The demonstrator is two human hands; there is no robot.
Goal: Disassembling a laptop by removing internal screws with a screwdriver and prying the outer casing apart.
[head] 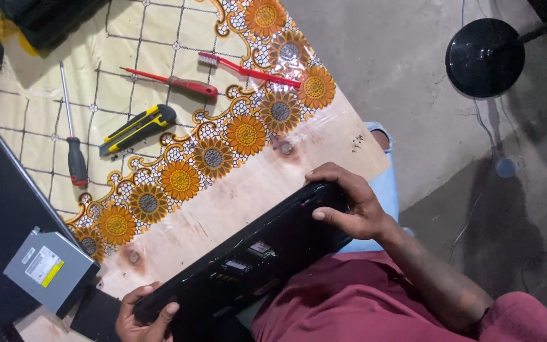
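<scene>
A black laptop base rests tilted on the near table edge and against my lap, its open underside showing inner parts. My right hand grips its far end, fingers curled over the top edge and thumb on the side. My left hand holds the opposite end at the lower left, fingers wrapped around the corner. Both hands are closed on the laptop.
On the sunflower-patterned tablecloth lie a red toothbrush, a red screwdriver, a yellow-black utility knife and a black-handled screwdriver. A grey optical drive sits on a black panel. A black round stand base is on the concrete floor.
</scene>
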